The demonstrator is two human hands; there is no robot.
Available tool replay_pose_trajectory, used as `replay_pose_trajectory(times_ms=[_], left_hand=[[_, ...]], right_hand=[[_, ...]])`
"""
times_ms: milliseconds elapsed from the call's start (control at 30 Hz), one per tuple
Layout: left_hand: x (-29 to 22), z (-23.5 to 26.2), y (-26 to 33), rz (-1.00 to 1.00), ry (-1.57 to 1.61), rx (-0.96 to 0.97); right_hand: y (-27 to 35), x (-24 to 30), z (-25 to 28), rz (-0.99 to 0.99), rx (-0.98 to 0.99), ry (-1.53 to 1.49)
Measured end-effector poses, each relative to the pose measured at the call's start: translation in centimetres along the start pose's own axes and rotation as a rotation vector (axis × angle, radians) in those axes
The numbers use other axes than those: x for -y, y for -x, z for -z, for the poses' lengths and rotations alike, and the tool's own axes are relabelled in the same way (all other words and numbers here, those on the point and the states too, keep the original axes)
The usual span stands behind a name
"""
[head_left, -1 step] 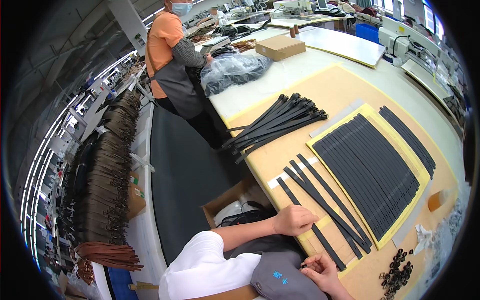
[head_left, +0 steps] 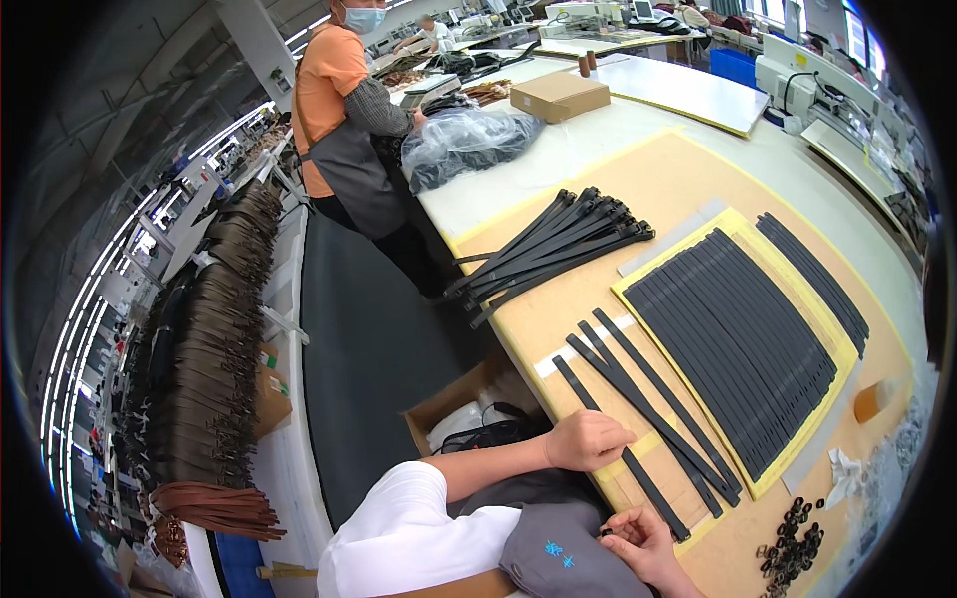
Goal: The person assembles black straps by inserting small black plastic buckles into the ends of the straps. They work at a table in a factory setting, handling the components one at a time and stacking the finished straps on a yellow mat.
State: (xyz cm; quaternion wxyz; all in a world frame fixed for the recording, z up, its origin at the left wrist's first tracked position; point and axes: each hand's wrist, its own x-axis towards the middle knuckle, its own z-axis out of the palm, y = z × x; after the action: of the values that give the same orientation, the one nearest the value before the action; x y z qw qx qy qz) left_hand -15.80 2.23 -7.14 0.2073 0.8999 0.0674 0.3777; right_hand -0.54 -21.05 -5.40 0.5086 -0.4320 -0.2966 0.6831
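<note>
My left hand (head_left: 590, 441) is closed and rests at the table's near edge, over a black strap (head_left: 653, 493) that passes beneath it. Whatever its curled fingers hold is hidden. Lower down, my right hand (head_left: 643, 543) pinches a small black piece (head_left: 606, 531) between thumb and fingers, beside the apron. Two more black straps cross (head_left: 638, 419) just right of my left hand, with another strap (head_left: 663, 384) alongside. Small black rings (head_left: 793, 543) lie heaped right of my right hand.
A yellow-edged board (head_left: 738, 349) carries many black straps in a row. Buckled belts (head_left: 558, 244) are piled beyond. An open carton (head_left: 424, 419) stands below the table edge. A co-worker (head_left: 349, 140) stands at the far left by a plastic bag (head_left: 469, 145). An amber roll (head_left: 872, 401) lies right.
</note>
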Motion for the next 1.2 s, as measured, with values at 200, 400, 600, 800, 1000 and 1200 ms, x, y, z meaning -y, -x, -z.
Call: replay_pose_trajectory(times_ms=[200, 400, 600, 800, 1000, 1200], left_hand=[[-0.1, -0.2, 0.1, 0.001, 0.007, 0.001], [-0.1, 0.1, -0.2, 0.014, 0.013, 0.01], [-0.2, -0.1, 0.1, 0.009, 0.03, 0.033], [0.3, -0.2, 0.3, 0.004, 0.032, 0.035], [0.3, -0.2, 0.3, 0.006, 0.022, 0.031], [0.1, -0.2, 0.1, 0.001, 0.023, 0.032]], right_hand=[[0.3, 1.0, -1.0, -0.011, -0.012, 0.068], [0.1, 0.8, -0.8, -0.04, -0.026, 0.04], [0.0, 1.3, -0.9, -0.009, -0.025, 0.055], [-0.1, 1.7, -1.1, -0.017, -0.045, 0.05], [-0.2, 1.5, -0.9, -0.027, -0.039, 0.043], [-0.2, 1.9, -0.9, -0.033, -0.029, 0.037]])
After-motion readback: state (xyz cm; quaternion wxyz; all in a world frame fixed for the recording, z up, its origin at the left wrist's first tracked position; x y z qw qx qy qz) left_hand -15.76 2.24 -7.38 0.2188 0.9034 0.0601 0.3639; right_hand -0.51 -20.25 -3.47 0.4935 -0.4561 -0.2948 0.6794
